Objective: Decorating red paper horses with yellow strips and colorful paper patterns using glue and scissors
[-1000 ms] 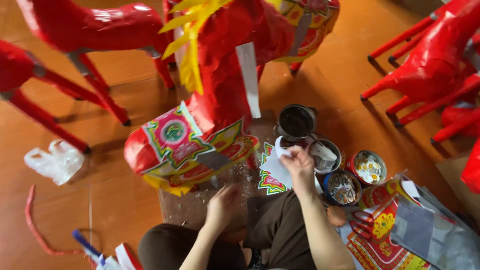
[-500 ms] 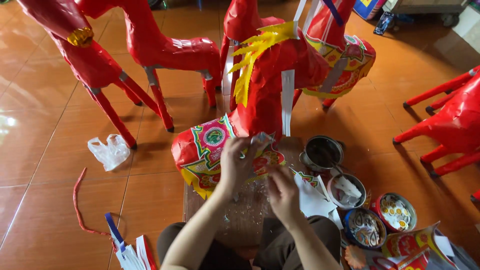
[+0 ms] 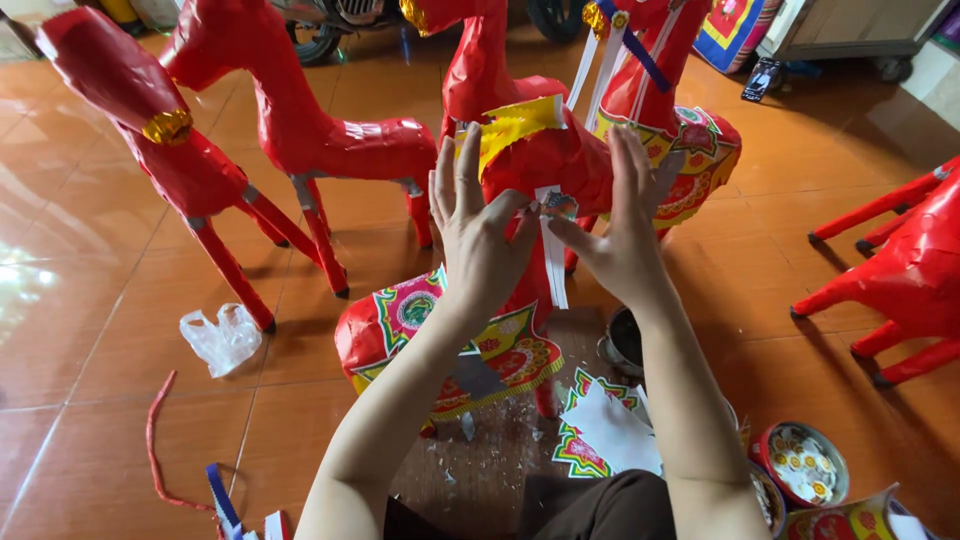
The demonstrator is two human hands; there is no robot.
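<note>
Both hands met at the neck of the red paper horse (image 3: pixel 520 200). Left hand (image 3: pixel 478 235) had thumb and forefinger pinched together on a small round paper ornament (image 3: pixel 560 206), remaining fingers splayed upward. Right hand (image 3: pixel 625 235) pressed its thumb against the same ornament from the other side, fingers spread and resting toward the horse's far flank. Neither hand closed on anything else. The opposed pinch looked meant to hold the piece flat against the white paper strip (image 3: pixel 553 262) hanging down the neck, likely so it would stick.

Head view only. The horse being worked on stood directly before the person, its body wrapped in a printed saddle cloth (image 3: pixel 480 345) of pink, green and yellow, and a yellow fringe mane (image 3: pixel 512 125) along its neck. It rested on a low wooden board (image 3: pixel 480 470) littered with paper scraps, which kept it within arm's reach.

Beside the board lay a cut paper piece with coloured border (image 3: pixel 605 430), white side up. A round tin of small ornaments (image 3: pixel 805 465) sat at lower right, close to the right arm. Other red horses (image 3: pixel 290 120) stood at upper left on the tiled floor (image 3: pixel 90 330), undecorated. A crumpled clear plastic bag (image 3: pixel 222 338) and a red cord (image 3: pixel 155 440) lay at left.
</note>
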